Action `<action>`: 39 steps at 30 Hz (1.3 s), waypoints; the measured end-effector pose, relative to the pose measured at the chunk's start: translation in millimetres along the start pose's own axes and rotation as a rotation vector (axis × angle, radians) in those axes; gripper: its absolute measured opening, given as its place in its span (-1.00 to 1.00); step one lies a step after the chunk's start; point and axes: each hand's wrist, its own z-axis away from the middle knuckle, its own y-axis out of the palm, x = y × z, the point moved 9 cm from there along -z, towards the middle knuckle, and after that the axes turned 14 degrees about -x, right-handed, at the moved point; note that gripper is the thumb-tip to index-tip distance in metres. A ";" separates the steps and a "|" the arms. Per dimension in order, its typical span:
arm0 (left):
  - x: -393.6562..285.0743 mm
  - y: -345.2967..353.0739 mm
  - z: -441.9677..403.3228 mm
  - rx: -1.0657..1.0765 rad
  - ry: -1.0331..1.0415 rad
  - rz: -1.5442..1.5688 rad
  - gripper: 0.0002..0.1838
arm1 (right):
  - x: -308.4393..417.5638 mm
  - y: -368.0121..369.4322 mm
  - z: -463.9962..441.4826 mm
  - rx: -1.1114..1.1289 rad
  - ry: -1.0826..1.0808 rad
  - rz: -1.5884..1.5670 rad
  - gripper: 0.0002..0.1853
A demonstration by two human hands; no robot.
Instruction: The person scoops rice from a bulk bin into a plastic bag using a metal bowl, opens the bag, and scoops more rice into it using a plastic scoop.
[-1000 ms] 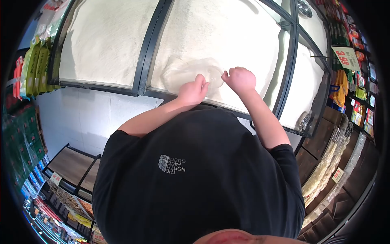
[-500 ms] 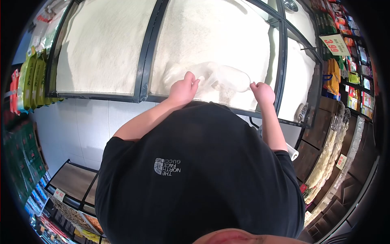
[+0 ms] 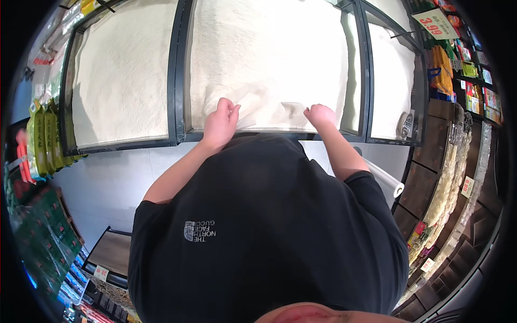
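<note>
A clear plastic bag (image 3: 249, 102) lies low over the white loose food, rice or flour, in the middle bin (image 3: 269, 48). My left hand (image 3: 221, 123) is closed with thumb and fingers pinched on the bag's left part. My right hand (image 3: 322, 116) is also closed, its fingertips at the right end of the bag, above a greyish patch. Against the white food, the stretch of bag between my hands is hard to make out. Both hands are just inside the bin's near edge.
Dark frames divide the middle bin from a left bin (image 3: 124, 75) and a right bin (image 3: 385, 75), which holds a round metal item (image 3: 406, 125). A plastic roll (image 3: 396, 188) sits by my right elbow. Green packages (image 3: 46, 134) hang at left; a price sign (image 3: 435, 24) stands at right.
The bag was puffed out and stretched between my hands; now it looks flatter. My right hand has moved left, closer to my left hand. The camera view has shifted slightly.
</note>
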 end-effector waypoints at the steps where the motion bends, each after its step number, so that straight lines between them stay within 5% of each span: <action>1: -0.2 1.7 -0.4 0.016 -0.012 -0.025 -0.74 | 13.7 10.4 -5.4 0.012 -0.022 -0.017 -0.47; 14: -1.3 16.0 -5.5 0.002 -0.135 -0.116 -0.68 | -14.4 47.4 -16.2 0.071 -0.038 -0.278 -0.51; 26: -8.9 48.7 -9.1 0.028 -0.162 -0.022 -0.72 | -82.9 -68.5 -11.1 -0.266 0.103 -0.497 -0.59; 39: -18.2 41.7 -4.9 -0.035 -0.059 0.143 -0.74 | 128.9 -205.4 30.2 -0.353 -0.379 -0.009 -0.53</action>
